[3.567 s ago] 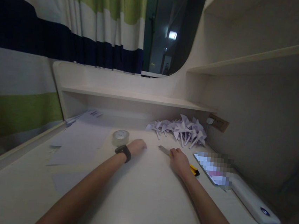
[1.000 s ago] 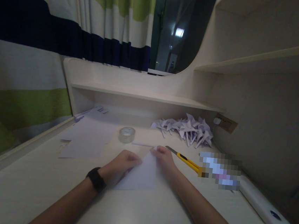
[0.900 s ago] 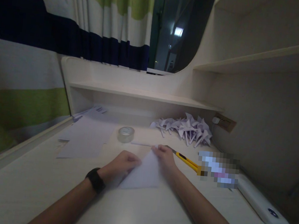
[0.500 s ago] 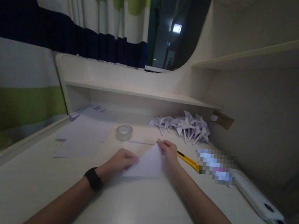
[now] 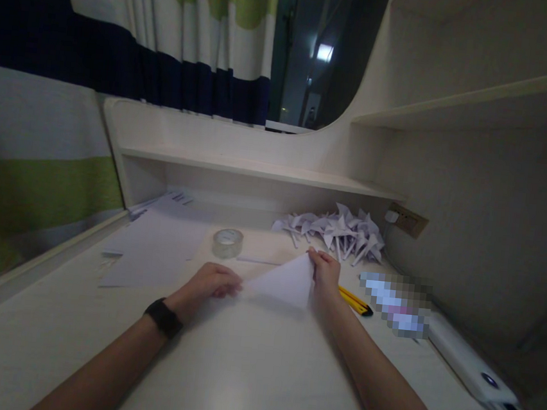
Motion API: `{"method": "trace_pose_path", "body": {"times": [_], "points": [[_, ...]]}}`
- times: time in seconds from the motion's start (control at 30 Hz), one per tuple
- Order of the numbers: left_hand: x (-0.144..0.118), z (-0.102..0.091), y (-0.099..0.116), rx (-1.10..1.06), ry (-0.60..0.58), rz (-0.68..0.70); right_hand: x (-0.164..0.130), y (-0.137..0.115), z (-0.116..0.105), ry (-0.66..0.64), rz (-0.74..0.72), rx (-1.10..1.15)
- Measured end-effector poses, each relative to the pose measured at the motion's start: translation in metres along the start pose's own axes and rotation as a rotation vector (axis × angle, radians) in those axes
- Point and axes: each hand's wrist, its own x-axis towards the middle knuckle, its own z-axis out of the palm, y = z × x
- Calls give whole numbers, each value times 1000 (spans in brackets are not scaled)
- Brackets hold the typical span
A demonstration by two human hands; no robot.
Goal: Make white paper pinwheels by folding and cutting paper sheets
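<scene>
A white sheet of paper (image 5: 284, 281), folded into a triangle, is held just above the pale desk (image 5: 238, 369). My left hand (image 5: 210, 283) pinches its left corner; a black band sits on that wrist. My right hand (image 5: 325, 276) grips the top right corner with thumb and fingers. A yellow and black utility knife (image 5: 354, 300) lies on the desk just right of my right hand. A thin paper strip (image 5: 256, 260) lies beyond the sheet.
A clear tape roll (image 5: 227, 243) stands behind my left hand. Loose paper sheets (image 5: 155, 252) lie at the left. A heap of folded paper pinwheels (image 5: 338, 232) sits at the back right under a shelf. A phone (image 5: 392, 300) and white power strip (image 5: 466, 365) lie along the right.
My right hand let go of the knife and both hands took up the sheet. In the last second the paper has been lifted and shifted right and farther back, my right hand rising with its corner.
</scene>
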Motion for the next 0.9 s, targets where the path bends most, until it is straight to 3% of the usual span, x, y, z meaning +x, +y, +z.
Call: {"method": "trace_pose_path", "body": {"times": [0.07, 0.13, 0.23, 0.33, 0.47, 0.6, 0.7, 0.77, 0.9], "points": [[2, 1, 1, -85, 118, -1, -3, 2, 2, -15, 16, 7], [2, 7, 2, -164, 158, -3, -11, 7, 8, -64, 45, 4], [-1, 20, 4, -192, -8, -15, -32, 18, 20, -187, 101, -1], [-7, 31, 3, -45, -180, 93, -53, 30, 32, -297, 150, 29], [-12, 34, 1, 41, -231, 116, -58, 31, 33, -387, 192, 18], [-15, 30, 5, 24, -258, 67, -40, 16, 23, -335, 193, 8], [-15, 30, 5, -20, -239, 39, -28, 4, 15, -231, 187, 13], [-13, 31, 2, -87, -174, 41, -27, 2, 14, -257, 209, -2], [-8, 32, -2, -252, 37, 103, -42, 7, 20, -637, 277, -79]]}}
